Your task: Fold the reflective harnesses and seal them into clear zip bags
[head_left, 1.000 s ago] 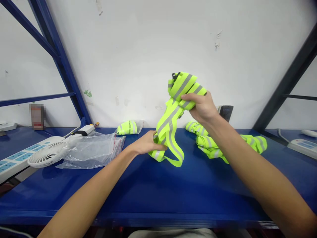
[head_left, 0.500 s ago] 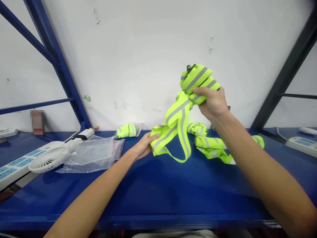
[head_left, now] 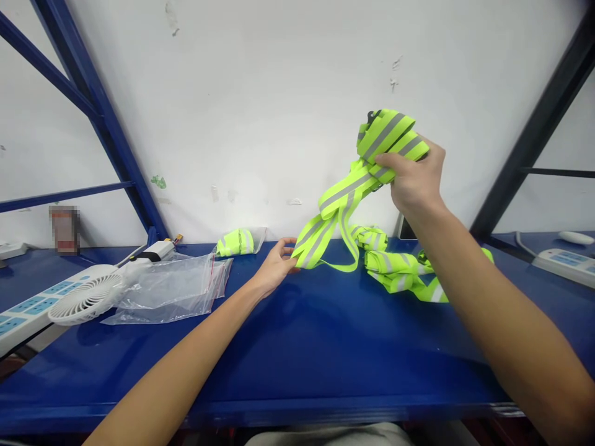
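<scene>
A neon yellow-green reflective strap harness with grey stripes stretches between my two hands above the table. Raised on the right, my right hand is closed around its bunched, folded upper part, where a small black hook sticks out at the top. Lower down, the loose loops slant to the left. At their far end is my left hand, its fingers and thumb at the edge of the loops, in a light hold with the fingers somewhat spread.
More bundled yellow-green straps lie on the blue table behind my right forearm. A bagged bundle sits near the wall. Clear zip bags, a white fan and a power strip are on the left.
My right hand has moved up and to the right with the bunched straps. The lower loops have risen and narrowed. My left hand has shifted slightly up and right, its fingers more spread.
</scene>
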Demonstrator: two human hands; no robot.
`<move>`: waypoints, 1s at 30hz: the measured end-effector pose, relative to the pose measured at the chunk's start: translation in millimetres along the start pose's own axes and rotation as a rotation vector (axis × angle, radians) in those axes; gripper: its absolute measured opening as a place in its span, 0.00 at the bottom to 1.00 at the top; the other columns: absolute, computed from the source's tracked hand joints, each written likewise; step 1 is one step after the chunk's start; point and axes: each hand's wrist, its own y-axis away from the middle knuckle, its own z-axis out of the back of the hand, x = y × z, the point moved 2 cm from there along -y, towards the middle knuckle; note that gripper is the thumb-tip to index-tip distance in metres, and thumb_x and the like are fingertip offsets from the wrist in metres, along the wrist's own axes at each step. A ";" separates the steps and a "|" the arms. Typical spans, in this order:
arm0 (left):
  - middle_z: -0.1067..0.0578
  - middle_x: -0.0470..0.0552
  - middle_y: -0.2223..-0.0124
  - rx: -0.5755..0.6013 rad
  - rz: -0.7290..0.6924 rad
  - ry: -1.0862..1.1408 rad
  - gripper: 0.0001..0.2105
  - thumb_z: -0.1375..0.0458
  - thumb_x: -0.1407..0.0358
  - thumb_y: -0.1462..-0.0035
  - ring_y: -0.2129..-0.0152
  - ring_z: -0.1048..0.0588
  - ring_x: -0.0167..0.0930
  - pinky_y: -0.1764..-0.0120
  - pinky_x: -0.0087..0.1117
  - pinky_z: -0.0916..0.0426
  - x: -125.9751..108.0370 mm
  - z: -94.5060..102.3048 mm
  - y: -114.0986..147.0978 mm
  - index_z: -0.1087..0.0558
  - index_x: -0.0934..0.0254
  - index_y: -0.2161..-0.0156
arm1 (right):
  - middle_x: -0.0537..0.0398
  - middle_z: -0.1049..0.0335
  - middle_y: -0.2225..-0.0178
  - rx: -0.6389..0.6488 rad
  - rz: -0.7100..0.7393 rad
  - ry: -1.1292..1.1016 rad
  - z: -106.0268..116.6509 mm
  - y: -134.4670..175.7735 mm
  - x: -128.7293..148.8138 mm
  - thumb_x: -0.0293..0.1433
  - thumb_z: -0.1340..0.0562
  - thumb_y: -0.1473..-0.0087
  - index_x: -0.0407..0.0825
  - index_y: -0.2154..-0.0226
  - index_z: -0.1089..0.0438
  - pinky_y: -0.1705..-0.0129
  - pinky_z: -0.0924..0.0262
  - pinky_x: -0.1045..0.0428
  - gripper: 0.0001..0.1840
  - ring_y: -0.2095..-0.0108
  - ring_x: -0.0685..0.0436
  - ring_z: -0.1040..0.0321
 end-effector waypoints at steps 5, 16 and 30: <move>0.27 0.53 0.51 0.203 -0.095 0.002 0.29 0.33 0.56 0.51 0.56 0.26 0.34 0.57 0.33 0.31 -0.4 0.7 1.5 0.33 0.59 0.44 | 0.53 0.24 0.66 0.083 -0.089 -0.116 -6.6 7.5 10.4 0.26 0.30 0.60 0.52 0.72 0.30 0.59 0.29 0.40 0.11 0.60 0.36 0.26; 0.27 0.53 0.53 -0.055 -0.582 -0.200 0.18 0.40 0.51 0.41 0.54 0.28 0.36 0.51 0.36 0.33 -26.1 -24.1 24.8 0.30 0.60 0.52 | 0.53 0.23 0.67 0.301 -0.245 -0.226 -52.1 44.3 14.6 0.26 0.29 0.61 0.50 0.73 0.27 0.55 0.29 0.39 0.09 0.58 0.34 0.25; 0.27 0.57 0.45 0.094 -0.430 -0.224 0.33 0.33 0.60 0.49 0.48 0.27 0.43 0.47 0.41 0.31 -38.4 -7.9 23.9 0.38 0.62 0.40 | 0.50 0.20 0.61 0.643 -0.592 -0.417 -79.8 74.3 40.0 0.27 0.30 0.60 0.50 0.68 0.23 0.53 0.30 0.41 0.11 0.55 0.34 0.25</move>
